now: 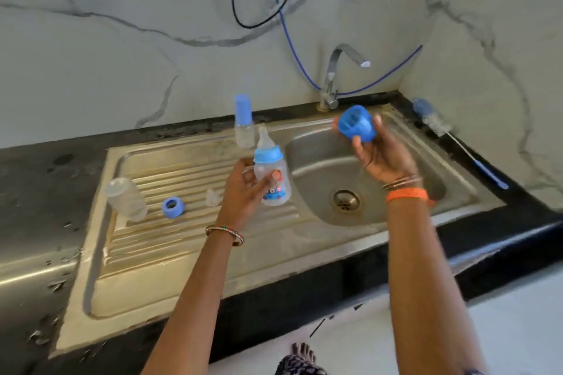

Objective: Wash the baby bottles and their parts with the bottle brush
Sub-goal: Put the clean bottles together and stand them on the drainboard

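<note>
My left hand (247, 189) grips a clear baby bottle (272, 175) with a blue collar and a teat, held upright over the drainboard. My right hand (379, 151) holds a blue bottle cap (355, 123) above the sink basin (316, 158), its open side facing me. A second bottle with a blue cap (243, 122) stands at the back of the drainboard. An open clear bottle (126, 198) lies on its side at the left, beside a blue collar ring (172, 207) and a clear teat (212, 197). The bottle brush (451, 138) lies on the black counter at the right.
The steel drainboard (170, 256) takes up the left half of the sink unit. A tap (333, 82) stands behind the basin, spout turned right, no water running. Blue and black hoses (281, 21) hang down the marbled wall. The drain (345, 200) sits in the basin's middle.
</note>
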`<state>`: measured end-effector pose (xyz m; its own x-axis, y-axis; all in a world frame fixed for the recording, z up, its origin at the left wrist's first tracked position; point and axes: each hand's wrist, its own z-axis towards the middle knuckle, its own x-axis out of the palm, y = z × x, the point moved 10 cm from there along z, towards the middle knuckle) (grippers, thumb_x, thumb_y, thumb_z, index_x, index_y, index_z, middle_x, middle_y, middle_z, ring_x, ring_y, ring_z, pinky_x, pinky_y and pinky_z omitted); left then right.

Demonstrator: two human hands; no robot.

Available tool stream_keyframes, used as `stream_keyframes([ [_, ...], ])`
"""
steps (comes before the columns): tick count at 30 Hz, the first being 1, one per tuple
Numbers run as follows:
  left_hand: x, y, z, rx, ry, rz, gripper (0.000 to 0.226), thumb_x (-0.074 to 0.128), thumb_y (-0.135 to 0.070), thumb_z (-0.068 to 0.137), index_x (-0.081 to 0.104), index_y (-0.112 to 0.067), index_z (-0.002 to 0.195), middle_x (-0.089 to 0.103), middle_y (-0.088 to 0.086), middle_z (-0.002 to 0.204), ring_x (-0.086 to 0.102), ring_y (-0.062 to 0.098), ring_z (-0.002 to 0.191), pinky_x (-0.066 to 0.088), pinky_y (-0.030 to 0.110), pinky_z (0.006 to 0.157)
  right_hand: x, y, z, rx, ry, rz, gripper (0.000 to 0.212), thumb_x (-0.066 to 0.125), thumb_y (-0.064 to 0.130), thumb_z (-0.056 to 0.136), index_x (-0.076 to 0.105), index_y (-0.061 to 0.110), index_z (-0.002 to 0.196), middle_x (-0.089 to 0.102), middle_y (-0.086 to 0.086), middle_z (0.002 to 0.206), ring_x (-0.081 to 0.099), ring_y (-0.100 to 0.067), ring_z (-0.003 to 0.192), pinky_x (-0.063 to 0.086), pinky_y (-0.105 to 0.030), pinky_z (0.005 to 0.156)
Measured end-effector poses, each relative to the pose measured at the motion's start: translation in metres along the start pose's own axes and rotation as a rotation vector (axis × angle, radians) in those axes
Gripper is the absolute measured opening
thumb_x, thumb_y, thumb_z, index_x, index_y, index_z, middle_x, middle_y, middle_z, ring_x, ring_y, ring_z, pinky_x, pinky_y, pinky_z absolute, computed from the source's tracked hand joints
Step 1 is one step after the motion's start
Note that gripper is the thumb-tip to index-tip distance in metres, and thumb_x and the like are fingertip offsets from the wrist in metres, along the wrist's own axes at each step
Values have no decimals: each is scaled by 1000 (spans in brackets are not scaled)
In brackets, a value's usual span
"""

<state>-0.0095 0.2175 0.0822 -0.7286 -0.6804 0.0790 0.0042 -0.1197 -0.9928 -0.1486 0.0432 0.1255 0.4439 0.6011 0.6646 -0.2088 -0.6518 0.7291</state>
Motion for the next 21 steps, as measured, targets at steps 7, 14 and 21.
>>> stream_keyframes([
  [7,54,17,53,-72,-3,-8,52,78,-48,55,60,-30,99,69,-1,84,64,5,73,51,17,65,-129,-42,55,322,-392,-1052,17,75,7,77,60,10,86,62,-12,95,63,-22,81,59,-38,70],
  [14,79,30,86,-142,-9,-21,48,74,-49,61,64,-22,99,66,-11,78,61,8,75,50,31,72,-173,-41,57,264,-508,-797,8,65,5,85,65,11,90,65,-14,87,61,-30,81,54,-29,61],
  [21,86,20,91,-157,-34,36,38,73,-40,71,66,-13,98,65,-9,73,60,10,70,49,30,66,-70,57,86,-217,-230,-318,14,66,11,86,56,19,92,61,-5,100,63,-19,85,55,-29,66],
])
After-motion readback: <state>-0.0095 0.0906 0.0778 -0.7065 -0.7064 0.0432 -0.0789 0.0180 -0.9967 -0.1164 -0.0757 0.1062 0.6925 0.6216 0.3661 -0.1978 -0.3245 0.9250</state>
